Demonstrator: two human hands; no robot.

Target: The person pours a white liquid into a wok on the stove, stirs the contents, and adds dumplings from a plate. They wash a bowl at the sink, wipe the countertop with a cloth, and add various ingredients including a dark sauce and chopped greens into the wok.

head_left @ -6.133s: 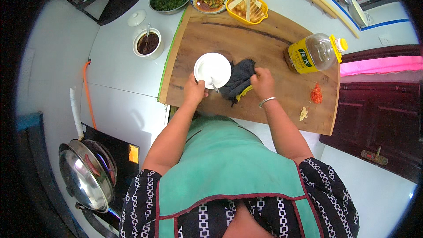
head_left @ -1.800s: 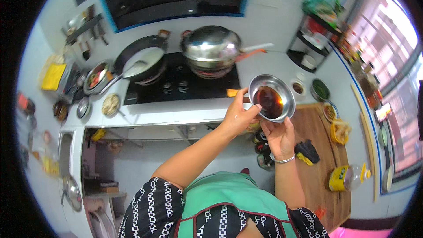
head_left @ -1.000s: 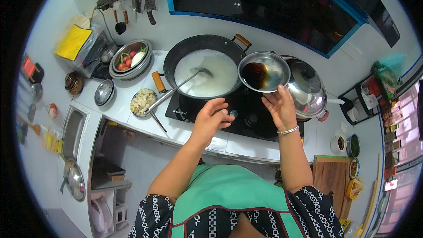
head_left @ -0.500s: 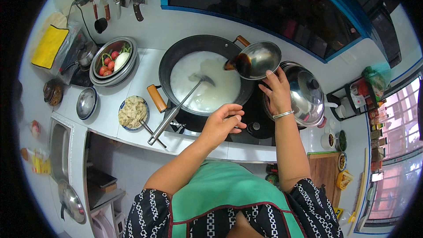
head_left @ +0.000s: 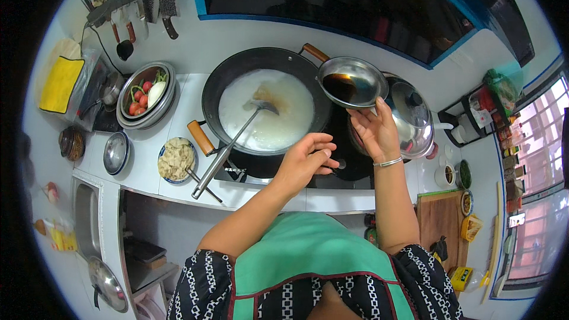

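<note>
My right hand (head_left: 377, 131) grips the near rim of a steel bowl (head_left: 372, 72), which holds a shallow pool of dark brown liquid. The bowl hangs just over the right edge of a big black wok (head_left: 211, 86). Cloudy white liquid (head_left: 243, 129) fills the wok, with a brownish patch near its middle. A steel ladle (head_left: 223, 154) rests with its head in that liquid and its handle over the near left rim. My left hand (head_left: 307, 163) hovers in front of the wok, fingers apart, with nothing in it.
Left of the wok stand a plate of dumplings (head_left: 176, 159) with a utensil, a small steel bowl (head_left: 115, 153) and nested bowls of vegetables (head_left: 168, 96). A lidded steel pot (head_left: 422, 133) is close on the right. Knives (head_left: 168, 6) hang on the wall.
The steel bowl has tipped back from its tilt toward the wok and shifted right in my right hand. A brown patch now shows in the white liquid. My left hand stays nearly where it was.
</note>
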